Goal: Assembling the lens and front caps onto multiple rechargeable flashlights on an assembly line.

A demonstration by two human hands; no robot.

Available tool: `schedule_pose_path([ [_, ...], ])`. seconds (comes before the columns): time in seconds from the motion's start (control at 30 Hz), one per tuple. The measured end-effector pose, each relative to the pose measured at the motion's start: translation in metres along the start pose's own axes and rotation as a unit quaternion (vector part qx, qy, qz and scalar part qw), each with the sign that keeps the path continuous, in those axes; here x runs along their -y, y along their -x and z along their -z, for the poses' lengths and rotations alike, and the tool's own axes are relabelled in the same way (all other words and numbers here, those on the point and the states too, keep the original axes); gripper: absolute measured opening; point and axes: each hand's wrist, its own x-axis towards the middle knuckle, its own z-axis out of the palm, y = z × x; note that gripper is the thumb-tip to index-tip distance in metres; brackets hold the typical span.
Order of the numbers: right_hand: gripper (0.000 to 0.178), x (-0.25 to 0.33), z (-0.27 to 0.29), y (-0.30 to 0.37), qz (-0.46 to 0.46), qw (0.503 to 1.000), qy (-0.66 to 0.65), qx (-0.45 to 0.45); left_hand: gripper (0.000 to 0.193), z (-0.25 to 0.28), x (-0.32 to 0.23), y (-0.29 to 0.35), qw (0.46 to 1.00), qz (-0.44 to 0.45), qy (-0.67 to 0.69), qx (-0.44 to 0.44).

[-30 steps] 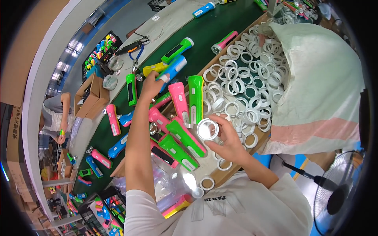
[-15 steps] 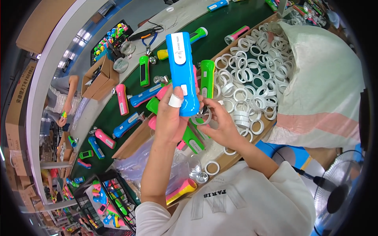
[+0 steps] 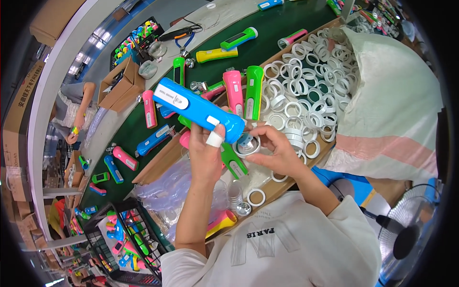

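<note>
While the left hand (image 3: 206, 155) wraps its fingers round a bright blue plastic flashlight body with pale label strips (image 3: 193, 107), its thumb — bound with a band of white tape (image 3: 215, 139) — lies near the flared end. That body is held above the worktop and slants, narrow end to the upper left, flared end to the lower right. Close under the flared end, the right hand (image 3: 282, 155) pinches a round white ring with a clear, glossy middle (image 3: 247, 154) between thumb and fingers; whether ring and body touch, I cannot tell.

Just beyond the hands lie a pink plastic flashlight body (image 3: 233, 91) and, next to it, a green one with a yellow side (image 3: 253, 91). To their right spreads a loose heap of white plastic rings (image 3: 313, 81), and beside that stands a pale woven sack with a pink band (image 3: 382, 95). Crumpled clear plastic bags (image 3: 179, 191) lie to the left of the left forearm, near a black mesh crate (image 3: 117, 206) of colourful flashlight parts. One separate white ring (image 3: 249, 198) rests close to the person's shirt — a white one with dark lettering (image 3: 311, 239).
</note>
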Motion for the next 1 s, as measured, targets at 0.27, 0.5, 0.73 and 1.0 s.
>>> schedule_pose_path([
  [0.27,0.06,0.024,-0.015,-0.001,0.024,0.967,-0.248,-0.059,0.05,-0.008,0.005,0.031,0.999,0.001,0.006,0.042],
  [0.5,0.037,0.019,-0.021,0.009,0.069,0.989,-0.049,-0.12,0.071,0.025,0.023,0.054,0.996,0.025,0.005,0.084],
  [0.73,0.04,0.044,-0.002,0.006,0.221,0.958,0.181,0.017,0.082,0.072,-0.045,0.068,0.946,0.243,-0.071,0.202],
  [1.0,0.035,0.059,-0.001,-0.011,-0.086,0.996,-0.012,-0.026,0.059,0.042,-0.055,0.055,0.86,-0.069,-0.434,0.259],
])
